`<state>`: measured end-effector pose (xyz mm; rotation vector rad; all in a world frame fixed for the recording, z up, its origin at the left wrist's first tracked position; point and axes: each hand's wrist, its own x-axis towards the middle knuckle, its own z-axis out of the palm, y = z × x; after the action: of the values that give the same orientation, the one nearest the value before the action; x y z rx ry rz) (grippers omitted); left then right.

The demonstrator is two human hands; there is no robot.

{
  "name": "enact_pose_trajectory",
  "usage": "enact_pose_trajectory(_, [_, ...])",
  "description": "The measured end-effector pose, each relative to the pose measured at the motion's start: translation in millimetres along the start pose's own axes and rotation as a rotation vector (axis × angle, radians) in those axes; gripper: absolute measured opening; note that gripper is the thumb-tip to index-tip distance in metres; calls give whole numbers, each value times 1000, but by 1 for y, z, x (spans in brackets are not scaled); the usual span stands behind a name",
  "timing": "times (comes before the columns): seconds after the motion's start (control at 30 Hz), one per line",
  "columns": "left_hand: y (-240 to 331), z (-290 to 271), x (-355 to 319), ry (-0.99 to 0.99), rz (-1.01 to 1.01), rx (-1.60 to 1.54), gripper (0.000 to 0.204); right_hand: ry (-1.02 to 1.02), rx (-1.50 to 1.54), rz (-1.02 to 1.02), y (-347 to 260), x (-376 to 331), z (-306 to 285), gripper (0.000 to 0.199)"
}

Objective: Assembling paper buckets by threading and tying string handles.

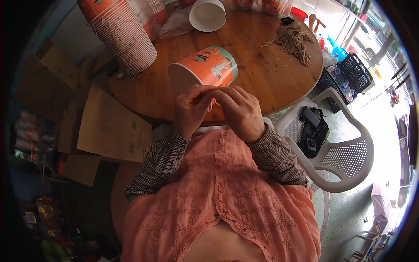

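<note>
Two hands meet at the near edge of the round wooden bench (262, 83), fingertips pinched together. Left hand (192, 109) and right hand (238, 109) both have the grip nearly closed, thumbs against forefingers, pinching something thin right at the rim of the orange paper cup (209, 70); what is pinched is too small to make out, maybe a string, can't tell. Fingers of both hands touch or nearly touch the cup's lower rim. The cup lies tilted on its side just beyond the hands, open mouth facing left and toward the person, its printed wall up. Cup base is hidden behind its own body; the lower rim is partly covered by the fingers. Tall stack of the same cups (124, 35) stands at the far left of the bench, top cut off by the frame. A white cup (207, 15) sits upright at the far edge, well apart. Pile of brown twine pieces (294, 41) lies far right on the bench. White plastic chair (345, 157) stands to the right with a black bag (312, 129) on its seat. Cardboard sheets (113, 129) lie left, below the bench.
</note>
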<state>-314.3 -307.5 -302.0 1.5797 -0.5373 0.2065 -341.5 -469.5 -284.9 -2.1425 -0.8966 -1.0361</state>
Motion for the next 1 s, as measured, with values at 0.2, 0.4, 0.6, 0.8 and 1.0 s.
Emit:
enact_pose_trajectory(0.2, [5,-5,-1,-185,18,123,11,0,375,355,18,4,1,16])
enact_pose_trajectory(0.4, [3,-8,6,-72,-284,-303,19,124,833,693,40,-12,9,15])
enact_pose_trajectory(0.6, [3,-6,7,-54,-289,-313,20,154,893,547,42,-20,19,19])
enact_pose_trajectory(0.8, [5,-7,8,-97,-288,-267,20,108,685,393,36,-7,18,13])
enact_pose_trajectory(1.0, [5,-2,9,-68,-251,-236,17,115,542,380,31,0,12,8])
